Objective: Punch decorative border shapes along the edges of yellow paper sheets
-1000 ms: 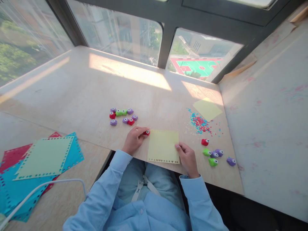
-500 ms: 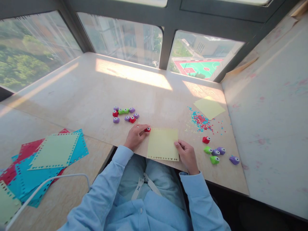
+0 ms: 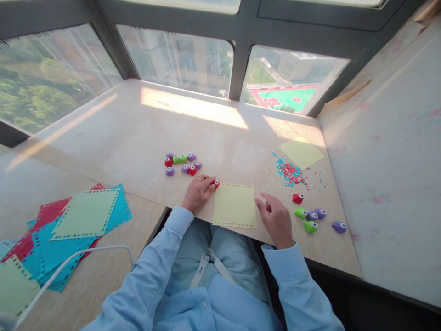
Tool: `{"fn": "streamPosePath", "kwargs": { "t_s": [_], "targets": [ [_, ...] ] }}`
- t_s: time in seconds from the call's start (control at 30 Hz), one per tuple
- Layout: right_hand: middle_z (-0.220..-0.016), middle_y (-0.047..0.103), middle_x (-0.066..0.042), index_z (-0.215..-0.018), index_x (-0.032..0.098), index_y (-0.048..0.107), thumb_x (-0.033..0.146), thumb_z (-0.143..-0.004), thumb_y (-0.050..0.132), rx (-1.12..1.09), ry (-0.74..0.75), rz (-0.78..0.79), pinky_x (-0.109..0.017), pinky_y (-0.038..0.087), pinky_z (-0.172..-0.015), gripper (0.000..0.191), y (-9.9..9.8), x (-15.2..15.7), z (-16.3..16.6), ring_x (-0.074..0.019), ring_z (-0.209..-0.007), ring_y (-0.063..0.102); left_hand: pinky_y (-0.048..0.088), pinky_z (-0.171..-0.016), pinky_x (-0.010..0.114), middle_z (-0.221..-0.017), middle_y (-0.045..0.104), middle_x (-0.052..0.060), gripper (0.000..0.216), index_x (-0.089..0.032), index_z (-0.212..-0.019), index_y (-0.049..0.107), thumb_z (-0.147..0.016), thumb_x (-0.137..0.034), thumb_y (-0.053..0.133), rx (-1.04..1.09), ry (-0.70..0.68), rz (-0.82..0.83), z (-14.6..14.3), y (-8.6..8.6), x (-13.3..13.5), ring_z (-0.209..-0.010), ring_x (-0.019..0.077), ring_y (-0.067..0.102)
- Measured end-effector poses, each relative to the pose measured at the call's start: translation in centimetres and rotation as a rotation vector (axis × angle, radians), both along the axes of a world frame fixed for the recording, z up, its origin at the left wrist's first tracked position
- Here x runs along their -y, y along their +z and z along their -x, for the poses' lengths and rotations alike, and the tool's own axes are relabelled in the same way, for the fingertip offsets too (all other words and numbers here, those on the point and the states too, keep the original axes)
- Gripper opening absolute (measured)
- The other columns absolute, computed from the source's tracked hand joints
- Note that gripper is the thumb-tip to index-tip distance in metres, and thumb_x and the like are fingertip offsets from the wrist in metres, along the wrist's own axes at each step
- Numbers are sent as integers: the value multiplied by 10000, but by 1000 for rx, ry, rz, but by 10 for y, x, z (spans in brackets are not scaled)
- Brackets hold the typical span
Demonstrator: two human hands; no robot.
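A square sheet of pale yellow paper [image 3: 234, 207] lies at the table's front edge, with small shapes punched along its top and bottom edges. At its upper left corner, my left hand [image 3: 198, 195] is closed on a small red craft punch [image 3: 215, 183] with an eye-like button. My right hand [image 3: 275, 220] is just off the sheet's right side, thumb and forefinger apart and holding nothing; its other fingers are curled. To the right of this hand sit another red punch [image 3: 298, 198], green punches [image 3: 310, 226] and purple punches [image 3: 339, 226].
Several punches [image 3: 177, 158] are grouped beyond my left hand. Red and blue paper bits [image 3: 290, 171] lie beside a second yellow sheet [image 3: 303, 152]. Punched sheets [image 3: 86, 214] are piled at left, a white cable [image 3: 93, 249] arching over them. A wall [image 3: 389, 184] bounds the right side.
My right hand has let go of the yellow sheet's right edge and drawn slightly to the right, its thumb and forefinger parting. My left hand stays at the corner with the red punch.
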State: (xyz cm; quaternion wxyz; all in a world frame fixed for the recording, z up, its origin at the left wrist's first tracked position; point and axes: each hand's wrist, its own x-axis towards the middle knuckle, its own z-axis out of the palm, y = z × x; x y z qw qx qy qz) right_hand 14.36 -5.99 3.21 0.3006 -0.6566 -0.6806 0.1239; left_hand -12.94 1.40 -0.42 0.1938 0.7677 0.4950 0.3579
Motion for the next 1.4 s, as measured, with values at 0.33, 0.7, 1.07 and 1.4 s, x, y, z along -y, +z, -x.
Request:
{"fn": "streamPosePath", "kwargs": {
  "t_s": [0.33, 0.7, 1.07, 1.4],
  "targets": [
    [-1258, 645, -126, -1127, 200, 689, 315, -970, 516, 164, 494, -189, -463, 458, -995, 260, -33, -26, 13, -278, -1185, 562, 481, -794, 317, -952, 651, 64, 276, -212, -1145, 713, -939, -299, 551, -60, 28, 15, -4, 4, -2, -883, 188, 597],
    [-1263, 642, -124, -1141, 201, 685, 294, -967, 521, 168, 473, -203, -465, 467, -993, 256, -36, -23, 15, -275, -1193, 560, 483, -824, 318, -966, 646, 55, 281, -249, -1146, 716, -930, -344, 563, -92, 62, 34, -6, 5, -1, -902, 191, 601],
    [-1141, 695, -117, -1170, 210, 660, 319, -979, 505, 2, 353, -317, -450, 489, -954, 269, -35, -22, 9, -248, -1102, 610, 474, -821, 309, -1015, 706, 68, 363, -177, -1046, 684, -935, -456, 479, 104, 214, 362, -14, 19, -14, -903, 194, 629],
    [-1044, 721, -117, -1089, 196, 696, 344, -982, 483, -117, 257, -281, -460, 508, -922, 281, -34, -23, 7, -248, -1018, 642, 408, -653, 292, -759, 685, 54, 399, -190, -684, 578, -815, -566, 603, -24, 325, 537, -27, 28, -33, -753, 195, 604]
  ]
}}
